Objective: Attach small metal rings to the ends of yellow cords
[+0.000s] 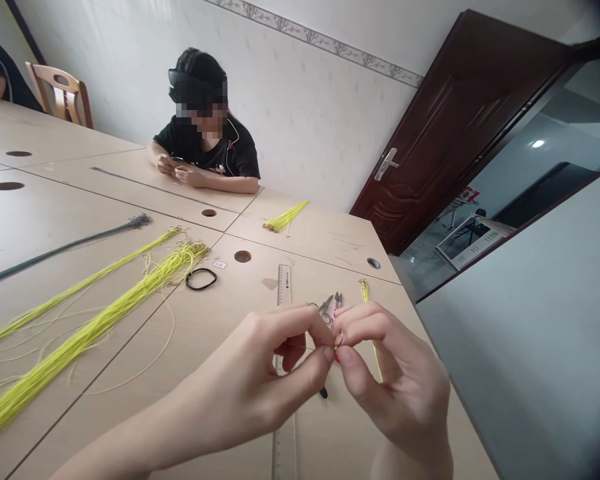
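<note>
Over the near part of the table my left hand [265, 367] and my right hand [397, 373] meet fingertip to fingertip, each closed in a pinch. Between them shows a tiny bit of yellow cord [335, 348], with a small thin loop just above it by the right fingers. A fine strand runs leftward behind the left thumb. My fingers hide most of what they hold. Under the hands lies a clear ruler [285, 283], partly covered. Just beyond the fingertips are scissors [325, 307] and pink-handled snips [337, 303]. A short yellow cord bundle [363, 290] passes behind my right hand.
Long yellow cord bundles [105, 323] and a grey bundle [70, 250] stretch across the left. A black band [201, 279] lies near their ends. Another yellow bundle [286, 217] rests farther back. Across the table sits a person [207, 147]; a dark door [455, 120] stands behind, right.
</note>
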`<state>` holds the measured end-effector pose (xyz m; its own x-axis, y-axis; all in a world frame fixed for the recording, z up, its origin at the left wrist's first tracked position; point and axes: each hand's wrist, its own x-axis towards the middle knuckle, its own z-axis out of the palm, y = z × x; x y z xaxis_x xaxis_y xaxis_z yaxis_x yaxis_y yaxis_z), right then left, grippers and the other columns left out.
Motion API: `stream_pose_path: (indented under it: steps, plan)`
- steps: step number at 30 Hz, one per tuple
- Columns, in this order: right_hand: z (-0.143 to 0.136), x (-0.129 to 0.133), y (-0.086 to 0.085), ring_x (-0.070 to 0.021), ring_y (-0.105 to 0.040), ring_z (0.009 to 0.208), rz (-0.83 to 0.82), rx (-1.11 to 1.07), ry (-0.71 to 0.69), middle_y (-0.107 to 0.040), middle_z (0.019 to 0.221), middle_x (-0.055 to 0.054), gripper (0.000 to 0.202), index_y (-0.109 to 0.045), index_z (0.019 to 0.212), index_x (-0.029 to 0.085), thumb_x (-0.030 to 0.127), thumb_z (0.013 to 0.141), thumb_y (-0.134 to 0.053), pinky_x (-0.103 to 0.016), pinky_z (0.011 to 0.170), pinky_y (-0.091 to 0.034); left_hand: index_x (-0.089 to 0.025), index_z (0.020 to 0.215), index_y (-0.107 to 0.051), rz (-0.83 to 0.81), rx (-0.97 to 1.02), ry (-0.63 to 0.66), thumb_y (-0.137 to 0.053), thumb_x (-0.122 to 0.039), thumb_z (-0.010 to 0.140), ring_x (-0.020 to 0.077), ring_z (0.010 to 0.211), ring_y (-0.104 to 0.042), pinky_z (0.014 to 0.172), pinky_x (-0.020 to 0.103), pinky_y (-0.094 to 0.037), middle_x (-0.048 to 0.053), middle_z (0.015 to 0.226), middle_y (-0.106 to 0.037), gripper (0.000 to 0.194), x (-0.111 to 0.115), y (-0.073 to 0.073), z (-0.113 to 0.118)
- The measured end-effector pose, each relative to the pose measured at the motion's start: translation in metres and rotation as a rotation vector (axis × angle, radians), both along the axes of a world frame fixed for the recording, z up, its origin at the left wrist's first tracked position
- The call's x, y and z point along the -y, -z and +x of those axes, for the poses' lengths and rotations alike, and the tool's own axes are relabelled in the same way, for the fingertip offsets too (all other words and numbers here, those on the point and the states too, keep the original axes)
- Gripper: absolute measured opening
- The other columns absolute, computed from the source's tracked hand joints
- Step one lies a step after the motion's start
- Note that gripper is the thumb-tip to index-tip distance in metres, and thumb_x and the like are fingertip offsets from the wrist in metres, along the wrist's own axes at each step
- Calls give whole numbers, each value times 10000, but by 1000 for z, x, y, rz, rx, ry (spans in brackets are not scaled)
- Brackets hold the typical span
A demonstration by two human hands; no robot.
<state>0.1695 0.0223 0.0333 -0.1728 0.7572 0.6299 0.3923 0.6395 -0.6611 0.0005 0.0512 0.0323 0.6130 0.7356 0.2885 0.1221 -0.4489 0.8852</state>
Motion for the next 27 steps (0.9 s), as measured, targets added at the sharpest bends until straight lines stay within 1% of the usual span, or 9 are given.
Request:
stream_pose_path:
  steps: [3,5,7,9,11,14,17,22,27]
  plan:
    - [0,0,1,-118,-567,750,25,35,15,-572,776,13,150,-535,796,192,44,772,-551,-335,830,-460,-202,754,-499,-2,-7,-1,-458,-199,885,65,538,-346,486,188,-301,-67,591,-407,137,0,-2,0]
    - [0,-1,2,-125,-568,758,50,58,52,-575,767,12,147,-537,795,195,51,771,-558,-330,814,-463,-199,768,-513,-17,-32,-6,-469,-193,875,62,533,-358,489,182,-313,-70,577,-412,116,0,-4,2]
    - [0,-3,2,-134,-570,766,72,71,104,-585,760,10,146,-543,784,198,54,769,-564,-324,788,-465,-204,799,-534,-2,-44,-50,-482,-191,866,61,533,-372,493,177,-324,-71,576,-423,86,-1,-4,3]
    - [1,-4,3,-143,-572,769,76,73,151,-592,749,10,142,-548,767,202,62,768,-572,-329,781,-466,-213,832,-547,52,-21,-116,-482,-188,869,57,535,-379,494,176,-323,-69,604,-451,79,-3,-1,6]
    - [1,-5,3,-153,-575,766,86,71,179,-595,736,9,135,-555,758,205,72,767,-575,-344,789,-468,-212,843,-545,109,10,-143,-469,-175,878,56,545,-384,500,178,-321,-60,656,-493,91,-3,3,8]
    - [1,-4,4,-168,-584,784,129,82,194,-599,728,2,134,-561,761,206,73,766,-573,-359,798,-472,-191,824,-529,148,19,-118,-452,-143,878,62,578,-392,530,187,-333,-37,726,-523,105,-3,4,9]
    - [2,-4,3,-167,-578,763,186,105,182,-594,719,-1,144,-564,770,205,62,765,-575,-375,783,-481,-176,808,-514,124,10,-86,-443,-139,881,68,594,-393,543,192,-341,-24,735,-507,108,-3,0,8]
    - [5,-7,1,-130,-536,666,325,185,112,-586,690,-1,184,-563,795,172,-4,738,-568,-395,756,-501,-173,785,-489,-17,17,8,-422,-185,904,70,563,-359,509,192,-317,-41,653,-427,137,-2,-6,6]
    - [5,-8,-1,-128,-542,663,403,221,99,-570,677,-14,197,-551,785,157,-26,714,-555,-393,724,-516,-170,778,-478,-144,61,109,-412,-296,930,81,561,-320,504,215,-281,-46,619,-374,208,-2,-2,6]
